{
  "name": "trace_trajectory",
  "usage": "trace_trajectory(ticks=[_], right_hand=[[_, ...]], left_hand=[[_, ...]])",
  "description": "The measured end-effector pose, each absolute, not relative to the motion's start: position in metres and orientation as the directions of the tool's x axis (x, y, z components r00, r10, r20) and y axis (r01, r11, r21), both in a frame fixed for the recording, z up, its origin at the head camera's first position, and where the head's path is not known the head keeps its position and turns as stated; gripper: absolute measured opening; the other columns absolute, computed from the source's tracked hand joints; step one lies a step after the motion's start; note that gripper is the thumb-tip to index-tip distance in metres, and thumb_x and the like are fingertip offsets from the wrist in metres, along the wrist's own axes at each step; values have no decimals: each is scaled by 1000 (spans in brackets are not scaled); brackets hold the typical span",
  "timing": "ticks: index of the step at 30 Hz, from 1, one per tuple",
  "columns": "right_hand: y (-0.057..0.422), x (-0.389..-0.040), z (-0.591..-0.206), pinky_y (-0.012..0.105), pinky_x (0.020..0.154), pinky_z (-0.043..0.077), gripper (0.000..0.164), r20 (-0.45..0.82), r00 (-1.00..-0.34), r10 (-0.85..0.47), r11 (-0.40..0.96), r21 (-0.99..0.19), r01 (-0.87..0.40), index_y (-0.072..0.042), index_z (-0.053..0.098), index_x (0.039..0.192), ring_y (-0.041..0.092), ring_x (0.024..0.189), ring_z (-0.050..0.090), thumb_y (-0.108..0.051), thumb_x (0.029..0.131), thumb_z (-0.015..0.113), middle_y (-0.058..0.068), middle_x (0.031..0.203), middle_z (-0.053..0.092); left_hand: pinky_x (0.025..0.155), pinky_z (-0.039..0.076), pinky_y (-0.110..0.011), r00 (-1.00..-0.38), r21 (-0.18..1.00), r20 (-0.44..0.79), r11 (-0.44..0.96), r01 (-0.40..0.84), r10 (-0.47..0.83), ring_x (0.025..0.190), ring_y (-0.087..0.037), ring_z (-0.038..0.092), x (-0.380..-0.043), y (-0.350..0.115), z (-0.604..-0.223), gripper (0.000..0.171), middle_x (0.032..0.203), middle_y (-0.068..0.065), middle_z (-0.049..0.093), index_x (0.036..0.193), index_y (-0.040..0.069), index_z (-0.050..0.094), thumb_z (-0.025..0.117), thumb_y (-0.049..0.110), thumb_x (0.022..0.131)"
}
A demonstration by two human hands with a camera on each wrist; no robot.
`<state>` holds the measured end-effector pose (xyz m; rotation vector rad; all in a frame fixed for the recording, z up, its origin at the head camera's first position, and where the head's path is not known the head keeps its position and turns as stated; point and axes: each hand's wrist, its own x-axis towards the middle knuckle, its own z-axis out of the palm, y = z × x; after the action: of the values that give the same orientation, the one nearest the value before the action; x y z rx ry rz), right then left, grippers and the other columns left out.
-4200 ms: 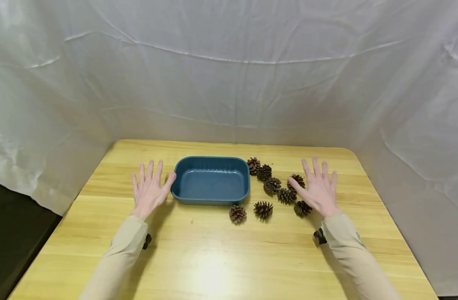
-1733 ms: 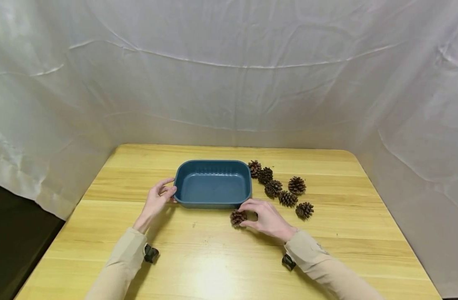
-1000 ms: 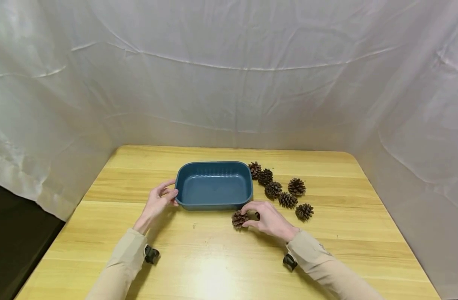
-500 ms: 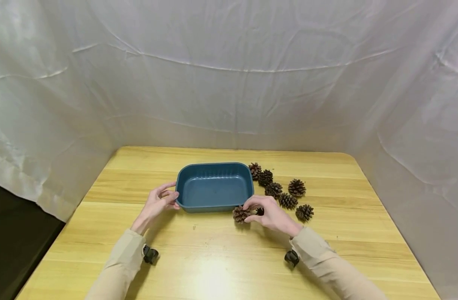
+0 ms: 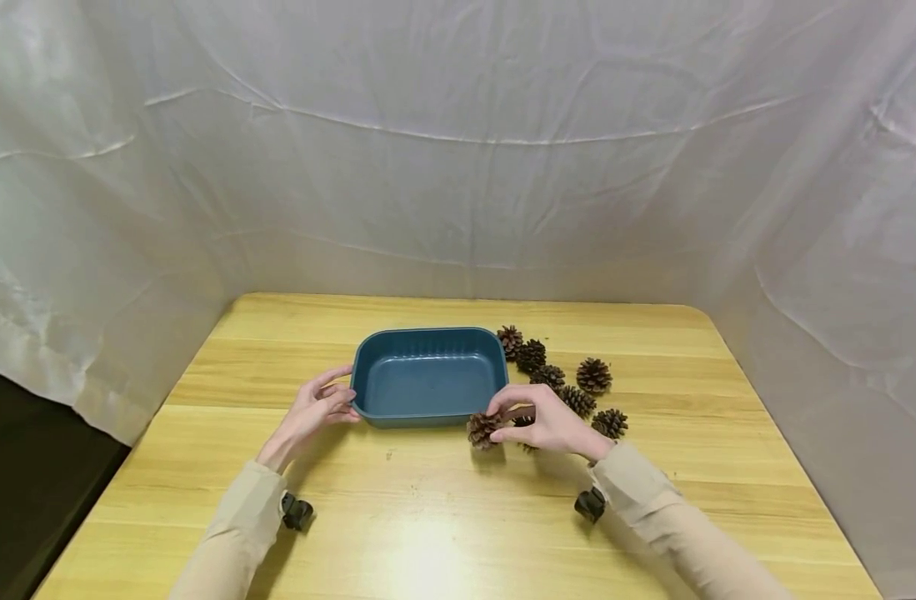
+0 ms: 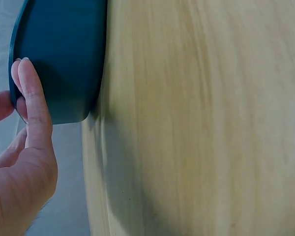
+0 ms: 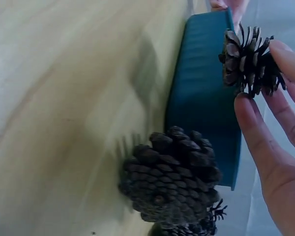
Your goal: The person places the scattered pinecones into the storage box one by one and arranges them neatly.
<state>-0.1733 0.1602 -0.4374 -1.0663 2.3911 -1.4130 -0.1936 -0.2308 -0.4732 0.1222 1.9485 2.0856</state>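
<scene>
A brown pine cone (image 5: 482,431) is pinched between the thumb and fingers of my right hand (image 5: 553,421). It hangs off the table just in front of the dish's front right corner; the right wrist view shows this pine cone (image 7: 250,64) at about rim height. My left hand (image 5: 307,418) grips the left end of a blue rectangular dish (image 5: 427,422), thumb over the rim and fingers along the outer wall (image 6: 64,93). Nothing lies inside the dish. Another pine cone (image 7: 169,179) rests on the table, partly hidden behind my right hand in the head view.
Several more pine cones lie right of the dish, among them one at its back right corner (image 5: 510,342) and one farther right (image 5: 594,376). The wooden table (image 5: 427,492) is backed and flanked by pale hanging cloth (image 5: 458,167).
Both hands came in from an open, spread pose. My left hand took hold of the dish; my right hand took the front pine cone and has just raised it slightly off the table.
</scene>
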Motion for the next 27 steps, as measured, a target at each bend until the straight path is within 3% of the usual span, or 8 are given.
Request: trace_trajectory(ticks=[10, 14, 17, 27], right_hand=[[154, -187, -414, 43, 92, 62, 28, 219, -748, -627, 270, -839, -472, -8, 68, 109, 13, 98, 64, -9, 84, 81, 11, 116, 67], [152, -194, -404, 40, 95, 61, 28, 204, -752, -627, 283, -840, -463, -9, 67, 111, 13, 101, 63, -8, 86, 79, 10, 116, 65], [151, -199, -397, 37, 98, 60, 29, 182, -762, -622, 304, -840, -449, -10, 66, 114, 16, 104, 63, -9, 88, 78, 9, 117, 64], [145, -216, -375, 45, 109, 54, 36, 104, -776, -622, 327, -866, -378, -4, 62, 123, 31, 119, 60, -6, 90, 75, 16, 129, 61]], left_hand=[[78, 66, -28, -942, 989, -129, -28, -145, 309, 76, -10, 70, -191, -237, -471, 64, 92, 1, 67, 155, -8, 21, 55, 3, 101], [78, 66, -28, -940, 989, -134, -20, -148, 313, 76, -10, 70, -191, -238, -470, 64, 92, 1, 67, 155, -8, 21, 55, 3, 101], [78, 66, -28, -939, 989, -135, -16, -147, 316, 76, -10, 70, -191, -238, -470, 64, 92, 2, 67, 155, -9, 21, 55, 3, 101], [79, 65, -27, -933, 987, -142, -20, -158, 330, 77, -10, 70, -192, -237, -469, 65, 93, 1, 66, 156, -7, 21, 55, 4, 102]])
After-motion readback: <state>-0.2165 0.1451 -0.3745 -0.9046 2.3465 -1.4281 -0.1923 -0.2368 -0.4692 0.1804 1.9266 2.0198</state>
